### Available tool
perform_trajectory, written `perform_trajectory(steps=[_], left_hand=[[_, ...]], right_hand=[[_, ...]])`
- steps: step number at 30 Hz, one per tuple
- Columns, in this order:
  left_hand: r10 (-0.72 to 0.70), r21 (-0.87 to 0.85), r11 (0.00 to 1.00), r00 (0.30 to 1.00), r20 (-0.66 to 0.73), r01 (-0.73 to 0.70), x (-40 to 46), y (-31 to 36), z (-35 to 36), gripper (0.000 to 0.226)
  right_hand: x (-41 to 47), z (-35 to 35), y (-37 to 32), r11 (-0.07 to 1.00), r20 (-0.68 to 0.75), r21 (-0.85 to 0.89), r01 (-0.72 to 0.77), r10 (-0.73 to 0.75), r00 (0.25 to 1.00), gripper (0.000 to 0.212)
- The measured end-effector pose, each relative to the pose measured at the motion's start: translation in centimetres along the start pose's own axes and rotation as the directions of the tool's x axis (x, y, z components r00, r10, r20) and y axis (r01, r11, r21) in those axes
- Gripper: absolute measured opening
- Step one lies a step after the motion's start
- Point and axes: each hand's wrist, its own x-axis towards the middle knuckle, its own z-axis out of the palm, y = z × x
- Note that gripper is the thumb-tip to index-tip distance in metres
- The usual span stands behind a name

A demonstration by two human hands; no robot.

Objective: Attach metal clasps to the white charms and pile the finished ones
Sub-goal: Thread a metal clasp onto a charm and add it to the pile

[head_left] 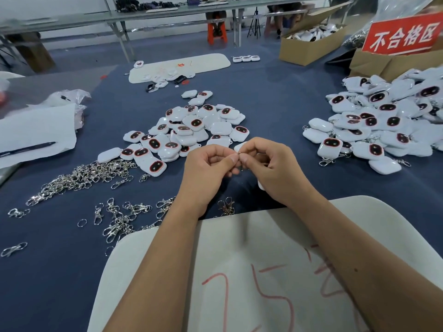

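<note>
My left hand (208, 164) and my right hand (271, 164) meet at the table's centre, fingertips together, pinching a small metal clasp (239, 158). A white charm (241, 146) peeks out behind my right fingers, mostly hidden. A heap of white charms (187, 130) without clasps lies just beyond my hands. To the right is a bigger pile of charms with clasps (374, 125). Loose metal clasps (81, 176) are spread at the left, and more clasps (122, 219) lie near my left forearm.
A white foam pad (239, 271) with red marks lies under my forearms. White paper with a pen (28, 148) sits left. Another pad (179, 65) lies farther back. Cardboard boxes (309, 46) and a red sign (405, 35) stand at the back right.
</note>
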Motion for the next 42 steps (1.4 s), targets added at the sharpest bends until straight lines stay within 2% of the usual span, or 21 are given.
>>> perform_trajectory(steps=[6,18,26,31,34,36,42], left_hand=[[-0.008,-0.021,1.000,0.998,0.067,0.010,0.0,0.1,-0.1,0.014],[0.018,0.032,0.999,0.998,0.053,-0.020,-0.1,0.2,0.1,0.013],[0.098,0.238,0.967,0.995,-0.009,-0.093,-0.5,0.2,1.0,0.013],[0.167,0.445,0.886,0.985,-0.038,-0.133,-0.5,0.0,1.3,0.020],[0.176,0.504,0.853,0.984,-0.037,-0.134,-0.5,0.0,1.2,0.021],[0.190,0.494,0.858,0.981,-0.045,-0.144,-0.6,0.2,1.3,0.019],[0.256,0.410,0.885,0.966,-0.032,-0.221,-0.8,1.0,1.6,0.015]], right_hand=[[0.1,-0.4,0.1,0.997,-0.031,0.055,-0.047,0.049,0.998,0.015],[0.2,-0.5,0.0,0.991,-0.029,0.099,-0.087,0.090,0.996,0.017],[0.1,-0.3,0.1,0.997,-0.032,0.051,-0.065,0.067,0.997,0.020],[-0.1,-0.2,-0.1,0.992,-0.027,-0.127,-0.022,0.018,0.999,0.016],[-0.1,-0.1,-0.3,0.977,-0.025,-0.213,0.018,-0.024,0.999,0.014],[-0.1,-0.2,-0.4,0.982,-0.034,-0.189,0.029,-0.036,0.999,0.015],[-0.2,-0.5,-0.3,0.999,-0.072,0.023,0.030,-0.028,0.997,0.020]])
